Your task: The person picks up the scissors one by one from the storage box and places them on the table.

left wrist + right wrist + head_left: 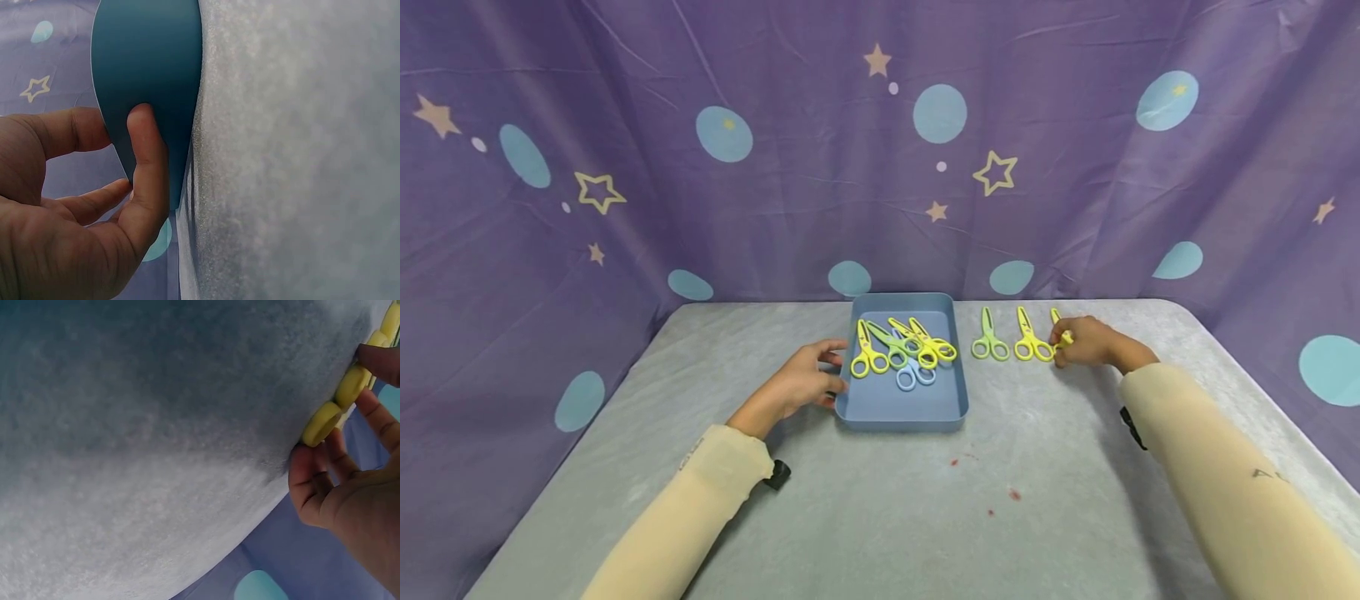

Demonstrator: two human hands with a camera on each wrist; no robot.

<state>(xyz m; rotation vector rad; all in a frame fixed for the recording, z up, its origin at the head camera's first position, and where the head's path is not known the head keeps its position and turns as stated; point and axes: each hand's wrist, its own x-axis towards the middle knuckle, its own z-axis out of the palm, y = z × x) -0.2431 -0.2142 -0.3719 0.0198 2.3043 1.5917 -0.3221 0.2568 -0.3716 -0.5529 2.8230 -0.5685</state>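
Note:
My left hand (805, 382) is at the left wall of a blue-grey tray (901, 425), its fingers bent at the rim. The left wrist view shows one fingertip pressing the tray's outer wall (147, 56). Yellow, green and blue scissors lie overlapping inside the tray, among them yellow scissors (868, 358) and blue scissors (907, 379). At the right, my right hand (1090, 342) holds yellow scissors (1056, 316) at the handles, blades pointing away. Its fingers surround the yellow handle loops (322, 425) in the right wrist view, partly hiding them.
Between the tray and my right hand, green scissors (988, 342) and yellow scissors (1027, 340) lie in a row on the grey tabletop (887, 517). Behind the table hangs a purple curtain (820, 217). Small red marks (1015, 494) spot the front surface.

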